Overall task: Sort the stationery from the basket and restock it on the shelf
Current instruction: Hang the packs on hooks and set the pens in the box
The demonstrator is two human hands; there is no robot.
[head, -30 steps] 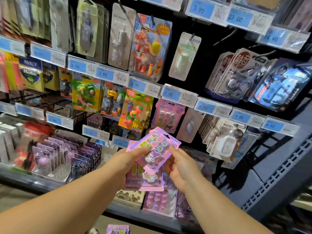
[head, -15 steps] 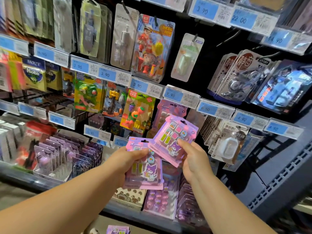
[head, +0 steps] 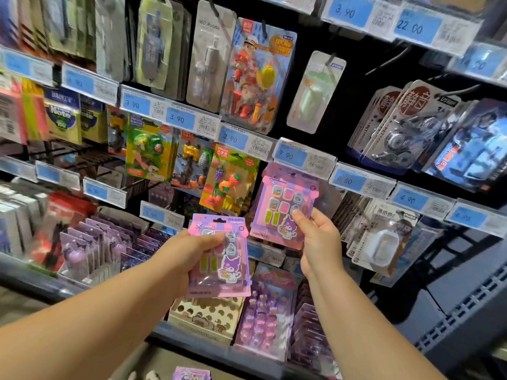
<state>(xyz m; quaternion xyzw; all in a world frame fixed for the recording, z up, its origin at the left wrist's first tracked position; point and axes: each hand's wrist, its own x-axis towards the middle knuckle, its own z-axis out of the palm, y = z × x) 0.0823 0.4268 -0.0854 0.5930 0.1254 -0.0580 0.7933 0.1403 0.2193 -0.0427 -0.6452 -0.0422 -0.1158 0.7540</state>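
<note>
I stand before a stationery shelf. My left hand [head: 189, 259] grips a pink and purple eraser card [head: 222, 266] with a purple cartoon character, held upright in front of the lower rows. My right hand [head: 319, 242] pinches the lower right corner of a second, matching eraser card [head: 282, 204]. That card is raised against the display just under the 9.90 price tag [head: 290, 156]; its top sits at the hook there, and whether it hangs on the hook I cannot tell.
Hooks carry a fruit eraser pack [head: 229, 182], a firefighter eraser pack [head: 258, 75] and correction tape packs [head: 403, 127]. Purple boxes [head: 263, 316] fill the bottom shelf. Another purple pack [head: 192, 374] shows at the bottom edge. A grey shelf upright [head: 466, 305] stands at right.
My right hand has lifted one eraser card off the stack, up and right to the hook under the 9.90 tag. My left hand stays low with the other card.
</note>
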